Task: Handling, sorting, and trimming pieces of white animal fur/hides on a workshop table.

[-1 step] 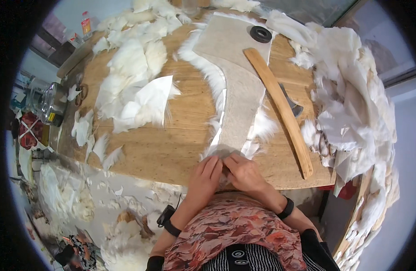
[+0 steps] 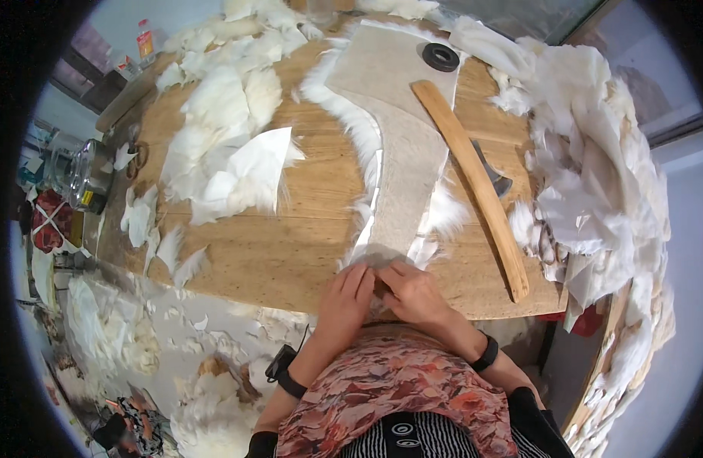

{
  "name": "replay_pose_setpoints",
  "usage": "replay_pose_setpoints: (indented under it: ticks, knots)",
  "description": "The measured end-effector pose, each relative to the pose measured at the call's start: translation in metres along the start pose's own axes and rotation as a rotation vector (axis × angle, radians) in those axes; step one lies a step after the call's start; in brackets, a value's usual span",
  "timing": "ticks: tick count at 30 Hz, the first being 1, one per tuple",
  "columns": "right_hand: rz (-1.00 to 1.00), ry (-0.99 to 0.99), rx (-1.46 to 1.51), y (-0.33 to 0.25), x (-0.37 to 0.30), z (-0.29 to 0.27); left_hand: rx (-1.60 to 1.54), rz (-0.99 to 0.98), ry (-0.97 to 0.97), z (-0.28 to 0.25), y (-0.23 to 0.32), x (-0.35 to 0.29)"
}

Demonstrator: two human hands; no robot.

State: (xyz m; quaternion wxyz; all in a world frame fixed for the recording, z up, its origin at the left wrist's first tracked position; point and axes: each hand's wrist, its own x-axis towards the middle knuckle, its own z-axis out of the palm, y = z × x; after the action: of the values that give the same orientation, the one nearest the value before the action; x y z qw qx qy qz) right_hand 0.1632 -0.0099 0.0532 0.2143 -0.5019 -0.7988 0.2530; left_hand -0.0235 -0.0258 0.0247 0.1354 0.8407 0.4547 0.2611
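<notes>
A long beige panel (image 2: 409, 172), shaped like a cut pattern, lies over a white fur pelt (image 2: 359, 130) whose hair sticks out along both sides. At its narrow near end, by the table's front edge, my left hand (image 2: 345, 296) and my right hand (image 2: 420, 294) meet with bent fingers. Both are closed on the pelt's near edge; the fingertips and what lies between them are partly hidden. A black ring-shaped roll (image 2: 441, 57) sits on the panel's far right corner. Across its right side rests a curved wooden stick (image 2: 474, 191).
Beside the stick lies a dark curved metal blade (image 2: 493, 172). White fur pieces (image 2: 222, 122) cover the table's left and back, and a tall heap of pelts (image 2: 588, 168) stands at the right. A glass jar (image 2: 90, 175) is at far left. Fur scraps (image 2: 111, 320) litter the floor.
</notes>
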Motion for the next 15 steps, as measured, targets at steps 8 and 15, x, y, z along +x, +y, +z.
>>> replay_pose_setpoints:
  ticks: [8,15]
  knots:
    - [0.556,0.178,0.567,0.033,-0.017,-0.04,0.025,0.084,-0.009,-0.002,-0.001,0.006]
    - [0.503,-0.118,0.246,0.023,-0.024,-0.016,-0.019,0.087,0.063,-0.005,-0.003,0.008]
